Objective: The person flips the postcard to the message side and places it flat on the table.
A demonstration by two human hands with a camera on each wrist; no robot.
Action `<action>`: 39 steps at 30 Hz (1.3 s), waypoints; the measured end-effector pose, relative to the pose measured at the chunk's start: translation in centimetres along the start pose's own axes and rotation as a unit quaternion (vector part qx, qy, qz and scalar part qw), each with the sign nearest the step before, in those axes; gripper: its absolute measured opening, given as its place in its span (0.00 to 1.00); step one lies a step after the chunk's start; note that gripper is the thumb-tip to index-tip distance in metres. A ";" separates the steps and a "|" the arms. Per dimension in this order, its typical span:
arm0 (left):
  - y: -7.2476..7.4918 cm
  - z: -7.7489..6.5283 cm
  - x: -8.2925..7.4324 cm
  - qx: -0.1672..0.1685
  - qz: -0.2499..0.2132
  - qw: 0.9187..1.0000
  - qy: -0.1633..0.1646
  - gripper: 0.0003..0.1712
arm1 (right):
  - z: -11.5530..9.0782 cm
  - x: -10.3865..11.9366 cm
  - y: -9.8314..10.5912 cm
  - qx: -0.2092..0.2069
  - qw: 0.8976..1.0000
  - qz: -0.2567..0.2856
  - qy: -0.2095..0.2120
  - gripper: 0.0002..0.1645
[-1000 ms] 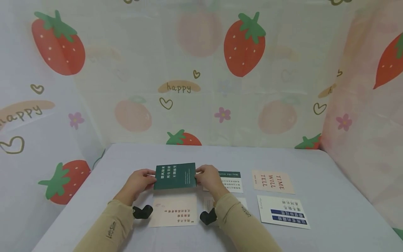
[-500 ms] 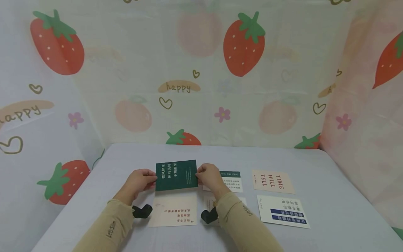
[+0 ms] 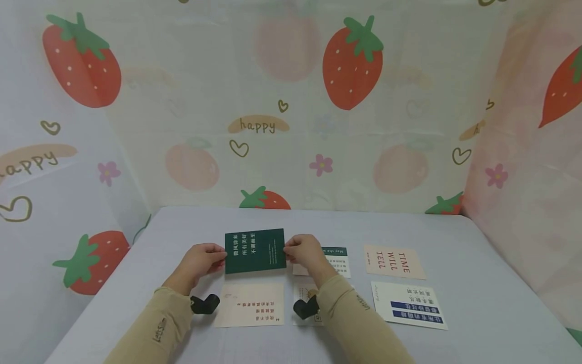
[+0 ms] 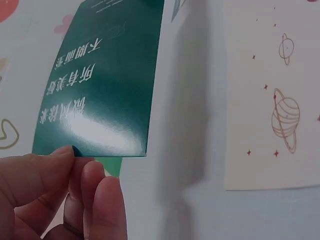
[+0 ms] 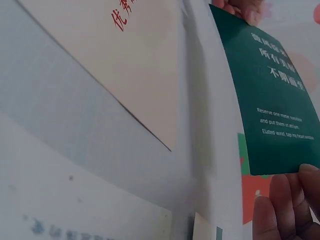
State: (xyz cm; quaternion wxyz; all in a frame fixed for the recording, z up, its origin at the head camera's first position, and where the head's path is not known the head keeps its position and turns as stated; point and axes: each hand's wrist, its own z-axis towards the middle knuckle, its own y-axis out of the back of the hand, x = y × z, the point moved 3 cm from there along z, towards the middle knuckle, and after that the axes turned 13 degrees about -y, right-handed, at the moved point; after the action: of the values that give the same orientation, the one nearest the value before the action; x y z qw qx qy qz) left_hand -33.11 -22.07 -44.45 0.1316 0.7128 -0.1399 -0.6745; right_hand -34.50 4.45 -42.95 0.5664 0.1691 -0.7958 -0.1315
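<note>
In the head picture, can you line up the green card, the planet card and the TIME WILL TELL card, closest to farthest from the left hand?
1. Green card, pinched by the left hand
2. Planet card, lower in view
3. TIME WILL TELL card, far right

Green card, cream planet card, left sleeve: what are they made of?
Green card: probably coated cardstock, glossy; white glare in left wrist view.
Cream planet card: likely uncoated cardstock or paper, matte; no glare there.
Left sleeve: looks like fabric, matte; bunched at the cuff, fibre unclear.
</note>
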 end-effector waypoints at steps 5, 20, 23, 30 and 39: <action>0.1 -0.1 -0.2 -0.001 0.009 1.000 -0.009 0.12 | 0.0 0.2 0.4 -0.004 1.000 -0.008 -0.001 0.04; 0.2 -0.3 -0.3 0.002 -0.024 1.000 -0.005 0.12 | -0.4 0.5 0.4 0.056 0.998 0.037 0.000 0.07; 0.2 -0.3 -0.3 0.006 -0.035 0.999 -0.007 0.12 | -0.5 0.5 0.5 0.062 0.997 0.040 0.005 0.07; 0.4 -0.1 -0.2 0.008 -0.064 0.998 0.000 0.14 | -0.4 0.4 0.6 0.073 0.996 0.052 0.004 0.07; 0.4 -0.1 -0.2 -0.002 -0.094 0.996 -0.009 0.09 | -0.1 0.2 0.6 0.077 0.995 0.069 -0.004 0.07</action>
State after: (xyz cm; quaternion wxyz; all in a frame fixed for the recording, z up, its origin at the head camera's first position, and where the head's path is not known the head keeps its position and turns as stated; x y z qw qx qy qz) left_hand -32.99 -22.36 -44.14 0.0682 0.7165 -0.0723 -0.6905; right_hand -34.57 4.86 -42.51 0.5558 0.1567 -0.8158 -0.0311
